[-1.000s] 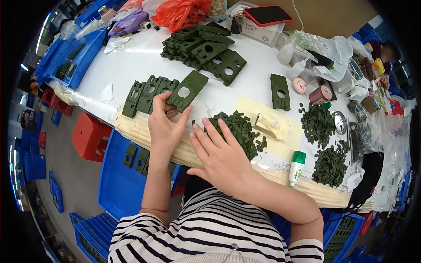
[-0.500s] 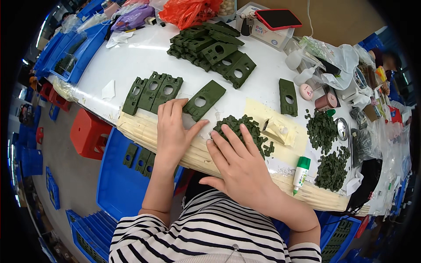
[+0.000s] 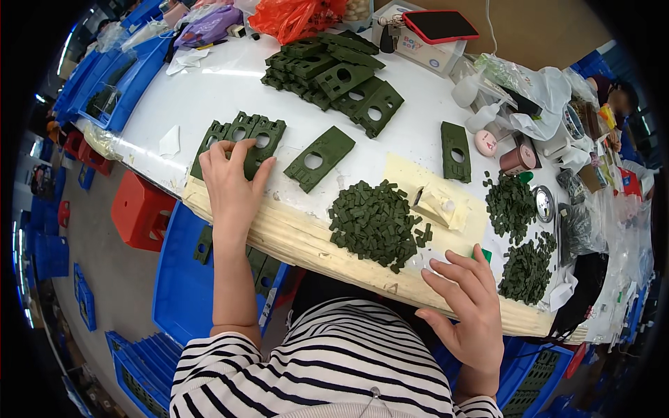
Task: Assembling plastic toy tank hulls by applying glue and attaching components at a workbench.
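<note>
My left hand (image 3: 233, 184) rests over a row of dark green moulded plates with round holes, at the left of the white table. Its fingers are spread across the right-hand plate (image 3: 268, 132), with the thumb by that plate's right edge. Another such plate (image 3: 322, 157) lies apart, just right of that hand. My right hand (image 3: 467, 306) is open near the table's front edge, fingers apart. It covers most of a white glue tube, whose green end (image 3: 486, 256) peeks out beside the fingers. Left of it lies a heap of small dark green pieces (image 3: 373, 223).
More green plates (image 3: 327, 70) are stacked at the back; a single plate (image 3: 456, 152) lies at right. Two smaller piles of pieces (image 3: 527, 272) sit beyond my right hand. A folded cream paper piece (image 3: 446, 209) stands on yellow paper. Below the edge is a blue tray (image 3: 178, 299).
My left hand has moved left from the separate plate to the row. My right hand has left the heap of pieces and moved right, over the glue tube.
</note>
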The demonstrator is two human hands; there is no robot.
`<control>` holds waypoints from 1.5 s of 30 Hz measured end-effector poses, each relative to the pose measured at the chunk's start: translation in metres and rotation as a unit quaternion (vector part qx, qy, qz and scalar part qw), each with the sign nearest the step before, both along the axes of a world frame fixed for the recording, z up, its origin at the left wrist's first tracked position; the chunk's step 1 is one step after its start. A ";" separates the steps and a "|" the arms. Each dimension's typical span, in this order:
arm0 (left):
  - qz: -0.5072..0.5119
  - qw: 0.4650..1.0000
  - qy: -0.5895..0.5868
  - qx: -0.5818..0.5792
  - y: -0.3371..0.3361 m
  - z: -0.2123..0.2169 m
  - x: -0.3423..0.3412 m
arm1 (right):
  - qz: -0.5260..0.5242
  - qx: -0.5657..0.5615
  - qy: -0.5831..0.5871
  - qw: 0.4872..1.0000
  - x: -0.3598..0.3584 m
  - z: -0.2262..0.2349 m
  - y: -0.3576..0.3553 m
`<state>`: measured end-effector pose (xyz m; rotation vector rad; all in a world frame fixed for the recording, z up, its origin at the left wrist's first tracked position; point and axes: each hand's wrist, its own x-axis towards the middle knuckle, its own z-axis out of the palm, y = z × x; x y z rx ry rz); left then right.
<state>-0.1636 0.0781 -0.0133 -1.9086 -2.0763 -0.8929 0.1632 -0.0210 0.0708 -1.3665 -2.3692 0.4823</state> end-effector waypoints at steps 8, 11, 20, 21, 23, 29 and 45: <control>-0.013 0.998 0.045 0.039 0.001 -0.010 0.005 | -0.050 0.031 0.034 0.998 0.020 -0.007 -0.003; -0.018 0.998 0.020 0.057 -0.002 -0.005 0.005 | -0.055 0.027 0.055 0.997 0.022 -0.008 -0.001; -0.481 0.821 -0.294 -0.087 -0.057 0.047 0.097 | -0.043 -0.055 0.239 0.969 0.017 -0.008 0.004; -0.523 0.796 -0.284 -0.110 -0.058 0.049 0.107 | -0.029 -0.068 0.250 0.965 0.016 -0.007 0.005; -0.562 0.763 -0.289 -0.135 -0.058 0.047 0.118 | 0.005 -0.060 0.232 0.971 0.025 -0.015 0.004; -0.545 0.600 -0.558 -0.176 -0.053 0.025 0.138 | -0.061 -0.049 0.378 0.922 0.041 -0.023 -0.007; -0.488 0.495 -0.670 -0.261 -0.060 -0.001 0.165 | -0.275 0.010 0.043 0.960 0.116 -0.053 0.061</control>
